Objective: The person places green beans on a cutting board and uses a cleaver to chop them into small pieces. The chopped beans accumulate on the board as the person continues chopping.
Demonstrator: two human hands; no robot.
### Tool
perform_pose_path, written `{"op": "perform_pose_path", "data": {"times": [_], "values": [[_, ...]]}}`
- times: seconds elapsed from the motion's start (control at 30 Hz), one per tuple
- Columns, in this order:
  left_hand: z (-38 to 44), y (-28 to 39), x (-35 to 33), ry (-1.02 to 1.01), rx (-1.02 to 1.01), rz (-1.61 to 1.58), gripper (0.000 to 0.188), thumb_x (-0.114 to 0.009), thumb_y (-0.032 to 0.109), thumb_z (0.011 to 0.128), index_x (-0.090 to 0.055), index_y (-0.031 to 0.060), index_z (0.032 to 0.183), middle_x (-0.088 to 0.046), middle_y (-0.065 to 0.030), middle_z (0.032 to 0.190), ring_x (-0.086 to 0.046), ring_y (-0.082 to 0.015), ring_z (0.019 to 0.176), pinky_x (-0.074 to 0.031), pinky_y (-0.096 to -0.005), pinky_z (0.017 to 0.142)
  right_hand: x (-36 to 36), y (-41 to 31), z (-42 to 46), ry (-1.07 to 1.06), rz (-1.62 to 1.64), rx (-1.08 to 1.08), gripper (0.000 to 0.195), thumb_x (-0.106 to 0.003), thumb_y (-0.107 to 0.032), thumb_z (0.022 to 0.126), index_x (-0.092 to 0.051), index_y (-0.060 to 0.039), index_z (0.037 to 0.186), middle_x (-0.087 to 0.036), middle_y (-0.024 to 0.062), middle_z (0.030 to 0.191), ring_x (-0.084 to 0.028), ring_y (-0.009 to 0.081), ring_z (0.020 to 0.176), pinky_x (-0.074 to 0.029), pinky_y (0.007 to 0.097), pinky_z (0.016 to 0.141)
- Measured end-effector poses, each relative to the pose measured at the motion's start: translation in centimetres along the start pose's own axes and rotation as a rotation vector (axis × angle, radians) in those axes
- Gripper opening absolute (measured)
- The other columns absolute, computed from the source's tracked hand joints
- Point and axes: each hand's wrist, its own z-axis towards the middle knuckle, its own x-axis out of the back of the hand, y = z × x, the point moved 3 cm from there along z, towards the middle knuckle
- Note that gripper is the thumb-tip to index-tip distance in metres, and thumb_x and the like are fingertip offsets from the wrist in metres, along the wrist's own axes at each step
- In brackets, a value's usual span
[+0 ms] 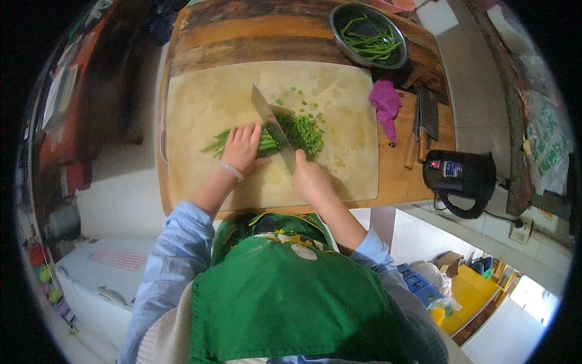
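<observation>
My left hand (pixel 242 148) presses down on a bundle of long green beans (pixel 222 139) lying crosswise on a pale, stained cutting board (pixel 200 100). In my right hand (pixel 312 177) is the handle of a cleaver (pixel 273 123), whose blade stands on edge across the right end of the bundle, close to my left fingers. A heap of small chopped green pieces (pixel 310 136) lies just right of the blade, and a few loose bits are scattered above it. The cleaver's handle is mostly hidden in my fist.
A metal bowl (pixel 336 38) holding more green beans stands at the table's back right. A purple cloth (pixel 385 107) lies beside the board, with knives (pixel 427 113) farther right. A black electric kettle (pixel 457 175) stands at the wooden table's right edge, its cord running to a wall socket (pixel 521 231).
</observation>
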Motion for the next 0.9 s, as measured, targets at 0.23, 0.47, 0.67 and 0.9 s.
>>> {"op": "perform_pose_path", "data": {"times": [0.23, 0.47, 0.67, 0.9], "values": [[0.4, -0.8, -0.1, 0.223, -0.097, -0.348, 0.039, -0.06, 0.018, 0.074, -0.049, 0.0033, 0.107, -0.049, -0.0145, 0.11, -0.047, -0.0316, 0.102, -0.038, -0.0426, 0.09, -1.0, -0.9, -0.8, 0.125, -0.079, -0.036, 0.033, -0.044, -0.01, 0.083, -0.04, -0.0061, 0.115, -0.06, 0.0208, 0.069, -0.059, 0.0389, 0.064, -0.046, 0.0492, 0.054], [0.5, -0.7, -0.8, 0.264, -0.114, -0.344, 0.019, -0.056, 0.01, 0.072, -0.05, 0.007, 0.089, -0.052, -0.0109, 0.103, -0.049, -0.0299, 0.095, -0.041, -0.039, 0.083, -0.5, -2.7, -2.3, 0.186, -0.177, -0.086, 0.026, -0.045, -0.009, 0.082, -0.042, -0.0054, 0.108, -0.059, 0.021, 0.069, -0.059, 0.0398, 0.065, -0.046, 0.0494, 0.054], [0.3, -1.2, -1.1, 0.236, -0.084, -0.318, 0.02, -0.056, 0.011, 0.073, -0.05, 0.0078, 0.091, -0.052, -0.0084, 0.108, -0.048, -0.0282, 0.1, -0.04, -0.0392, 0.086, 0.7, -4.9, -5.9, 0.189, -0.222, 0.008, 0.02, -0.046, -0.004, 0.078, -0.041, -0.0038, 0.098, -0.059, 0.0228, 0.072, -0.058, 0.0408, 0.062, -0.046, 0.0499, 0.054], [0.4, -1.2, -1.3, 0.219, -0.096, -0.305, 0.021, -0.056, 0.013, 0.072, -0.051, 0.0078, 0.092, -0.052, -0.0081, 0.108, -0.047, -0.0274, 0.102, -0.039, -0.0394, 0.087, -2.4, -1.9, -1.6, 0.195, -0.18, -0.022, 0.021, -0.046, -0.003, 0.077, -0.04, -0.0023, 0.098, -0.058, 0.0229, 0.069, -0.058, 0.0421, 0.062, -0.045, 0.0506, 0.054]]}}
